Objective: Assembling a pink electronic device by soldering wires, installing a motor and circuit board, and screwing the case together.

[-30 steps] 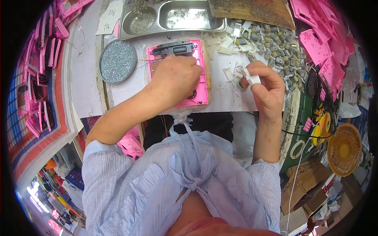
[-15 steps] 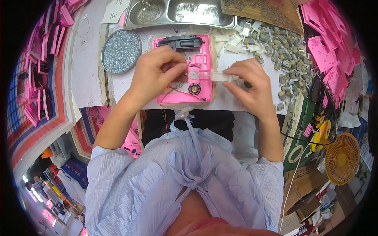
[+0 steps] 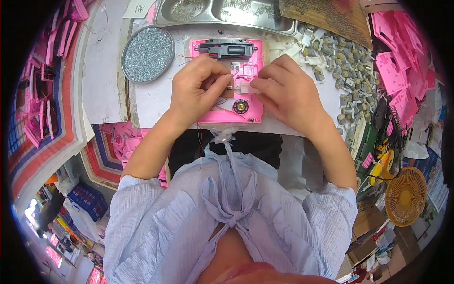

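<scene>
1. My right hand [image 3: 288, 92] has come in from the right side of the worktop [image 3: 151, 102], and both hands now meet over the middle of the pink plastic housing [image 3: 246, 71]; a second ago my left hand [image 3: 196, 90] alone covered it. I judge the small part has arrived at its seat.
2. My right fingers are pinched shut on a small whitish part [image 3: 243, 86], pressed against the housing.
3. My left fingers are closed on something tiny beside that part; I cannot tell what.
4. The housing lies flat near the worktop's front edge, its long axis running away from me, with the black module [image 3: 227, 48] at its far end and the round speaker [image 3: 240, 107] at the near end.
5. A round tray of screws [image 3: 147, 54] sits toward the far left corner.
</scene>
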`<state>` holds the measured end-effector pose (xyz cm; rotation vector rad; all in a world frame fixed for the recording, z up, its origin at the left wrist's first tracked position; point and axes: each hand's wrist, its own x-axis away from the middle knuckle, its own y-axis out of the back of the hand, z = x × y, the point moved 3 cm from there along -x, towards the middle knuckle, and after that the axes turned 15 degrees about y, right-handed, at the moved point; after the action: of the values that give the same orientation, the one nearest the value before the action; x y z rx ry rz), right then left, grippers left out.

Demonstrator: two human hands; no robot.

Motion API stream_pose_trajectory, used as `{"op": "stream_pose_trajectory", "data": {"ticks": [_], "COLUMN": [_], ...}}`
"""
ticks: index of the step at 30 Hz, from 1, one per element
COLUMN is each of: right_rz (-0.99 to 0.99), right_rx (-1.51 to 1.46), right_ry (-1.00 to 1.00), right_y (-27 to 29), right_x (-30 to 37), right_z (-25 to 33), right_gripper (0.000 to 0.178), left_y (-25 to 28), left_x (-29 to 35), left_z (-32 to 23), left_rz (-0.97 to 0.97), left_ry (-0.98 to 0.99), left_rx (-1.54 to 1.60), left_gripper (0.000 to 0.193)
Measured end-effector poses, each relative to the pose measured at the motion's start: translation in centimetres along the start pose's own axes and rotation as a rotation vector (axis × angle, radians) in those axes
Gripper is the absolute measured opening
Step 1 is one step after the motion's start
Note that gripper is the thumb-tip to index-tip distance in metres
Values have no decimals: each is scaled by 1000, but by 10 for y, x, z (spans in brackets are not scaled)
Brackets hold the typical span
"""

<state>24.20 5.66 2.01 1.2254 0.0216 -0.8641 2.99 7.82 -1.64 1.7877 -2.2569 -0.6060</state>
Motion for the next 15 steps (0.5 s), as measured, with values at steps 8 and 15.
{"op": "stream_pose_trajectory", "data": {"ticks": [8, 15], "right_rz": [-53, -14], "right_rx": [-72, 12], "right_ry": [-66, -85], "right_y": [-21, -10], "right_x": [13, 21], "right_z": [-5, 7], "right_gripper": [21, 24], "left_y": [-5, -3], "left_x": [-2, -2], "left_z": [0, -1], "left_rz": [24, 33], "left_ry": [20, 9], "left_rx": [32, 15], "left_gripper": [8, 6]}}
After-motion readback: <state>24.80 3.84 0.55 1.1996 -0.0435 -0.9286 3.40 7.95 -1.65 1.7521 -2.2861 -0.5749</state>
